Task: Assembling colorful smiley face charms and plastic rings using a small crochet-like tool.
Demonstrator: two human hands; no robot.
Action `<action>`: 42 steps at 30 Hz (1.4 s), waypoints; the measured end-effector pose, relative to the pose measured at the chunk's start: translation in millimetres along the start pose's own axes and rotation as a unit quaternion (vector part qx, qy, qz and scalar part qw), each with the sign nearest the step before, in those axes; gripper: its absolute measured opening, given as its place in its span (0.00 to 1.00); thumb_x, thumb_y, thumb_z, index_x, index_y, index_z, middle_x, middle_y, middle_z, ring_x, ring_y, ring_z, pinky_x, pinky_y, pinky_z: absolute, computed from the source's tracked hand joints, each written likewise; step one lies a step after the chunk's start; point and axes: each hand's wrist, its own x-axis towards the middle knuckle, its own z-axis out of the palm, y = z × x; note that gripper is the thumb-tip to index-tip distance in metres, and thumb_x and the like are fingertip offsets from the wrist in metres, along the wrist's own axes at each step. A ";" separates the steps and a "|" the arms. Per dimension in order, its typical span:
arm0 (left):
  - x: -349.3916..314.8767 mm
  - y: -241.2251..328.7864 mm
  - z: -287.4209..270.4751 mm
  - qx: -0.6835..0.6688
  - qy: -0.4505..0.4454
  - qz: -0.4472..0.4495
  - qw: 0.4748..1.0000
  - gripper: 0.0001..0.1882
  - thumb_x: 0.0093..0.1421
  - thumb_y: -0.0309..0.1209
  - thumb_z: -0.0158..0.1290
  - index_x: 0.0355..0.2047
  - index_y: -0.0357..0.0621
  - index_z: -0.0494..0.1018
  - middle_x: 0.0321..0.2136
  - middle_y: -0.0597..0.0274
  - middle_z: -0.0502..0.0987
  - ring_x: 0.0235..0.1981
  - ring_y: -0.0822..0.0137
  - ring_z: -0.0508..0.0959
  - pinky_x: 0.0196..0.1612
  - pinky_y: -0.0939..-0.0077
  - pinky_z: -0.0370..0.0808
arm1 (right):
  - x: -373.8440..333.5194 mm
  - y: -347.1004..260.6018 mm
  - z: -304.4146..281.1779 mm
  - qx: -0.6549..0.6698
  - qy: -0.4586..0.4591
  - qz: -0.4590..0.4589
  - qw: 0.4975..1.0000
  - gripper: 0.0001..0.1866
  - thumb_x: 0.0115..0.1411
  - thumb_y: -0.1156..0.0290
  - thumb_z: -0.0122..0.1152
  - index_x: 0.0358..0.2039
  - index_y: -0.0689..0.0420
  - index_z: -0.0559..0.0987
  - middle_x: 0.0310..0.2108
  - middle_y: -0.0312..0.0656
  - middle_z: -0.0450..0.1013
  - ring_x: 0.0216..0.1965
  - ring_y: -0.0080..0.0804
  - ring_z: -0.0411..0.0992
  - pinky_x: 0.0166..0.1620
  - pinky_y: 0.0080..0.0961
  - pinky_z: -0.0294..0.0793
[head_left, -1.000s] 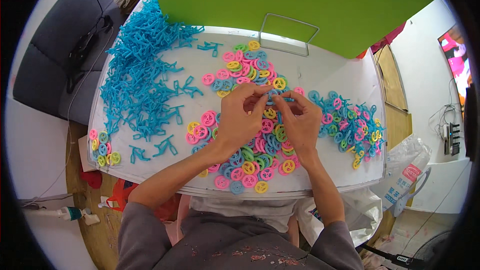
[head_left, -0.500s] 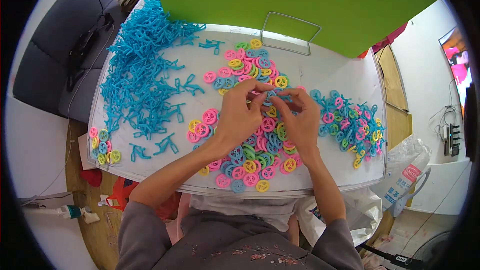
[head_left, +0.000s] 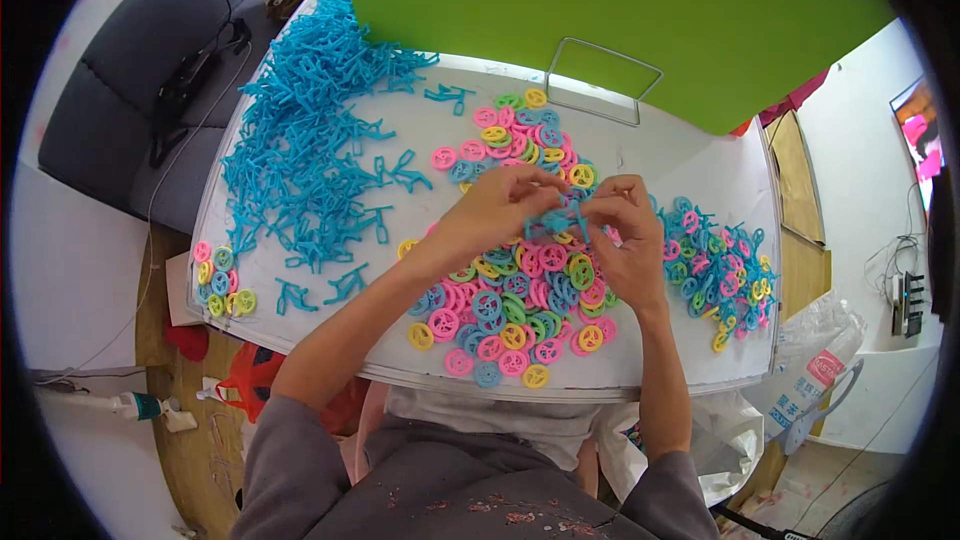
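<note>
Above the middle of the white table, a small blue plastic toy frame (head_left: 548, 224) is pinched between my two hands. My left hand (head_left: 500, 208) has its fingers closed at the frame's left and upper side. At the other side, the thumb and fingers of my right hand (head_left: 626, 232) are closed on it too. Whether a wheel sits on the frame is too blurred to tell. Underneath and around lie small spoked wheels (head_left: 487, 306) in pink, yellow, green and blue. A large heap of blue frames (head_left: 310, 165) covers the left side.
To the right lies a heap of blue frames with coloured wheels on them (head_left: 715, 265). Several wheels form a small group at the table's left corner (head_left: 220, 280). A big green panel (head_left: 620, 20) with a metal wire loop (head_left: 607, 80) stands along the far edge.
The view has shifted, so the table appears farther right. My hands have moved slightly apart and lower, and more of the blue frame shows between them.
</note>
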 end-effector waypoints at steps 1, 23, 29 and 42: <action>-0.3 3.2 -2.3 0.079 0.082 0.050 0.992 0.11 0.62 0.31 0.51 0.42 0.40 0.72 0.34 0.64 0.74 0.32 0.73 0.75 0.32 0.77 0.74 | 2.6 1.0 -1.2 -0.049 0.023 -0.054 0.997 0.15 0.53 0.87 0.57 0.41 0.61 0.76 0.40 0.38 0.70 0.36 0.26 0.75 0.43 0.23 0.76; -10.7 19.0 -1.2 0.015 0.076 0.080 0.994 0.09 0.61 0.34 0.54 0.38 0.42 0.72 0.33 0.68 0.75 0.34 0.76 0.75 0.36 0.81 0.75 | 5.7 -8.6 7.0 0.195 0.059 0.108 0.973 0.13 0.57 0.81 0.58 0.44 0.67 0.75 0.36 0.42 0.76 0.37 0.22 0.74 0.41 0.16 0.74; -9.1 18.1 0.3 -0.082 0.153 0.131 0.976 0.09 0.61 0.29 0.54 0.38 0.36 0.70 0.32 0.62 0.73 0.34 0.72 0.77 0.36 0.78 0.80 | 4.9 -5.2 7.8 0.136 0.096 0.153 0.974 0.12 0.57 0.80 0.59 0.43 0.67 0.75 0.36 0.42 0.76 0.36 0.22 0.74 0.40 0.16 0.74; -6.5 -0.5 11.7 -0.066 0.134 0.102 0.983 0.07 0.62 0.28 0.51 0.38 0.38 0.70 0.36 0.62 0.74 0.39 0.71 0.76 0.43 0.74 0.79 | 1.5 -8.2 10.1 0.052 0.059 0.151 0.985 0.09 0.54 0.82 0.63 0.37 0.65 0.78 0.30 0.36 0.76 0.29 0.18 0.73 0.32 0.14 0.73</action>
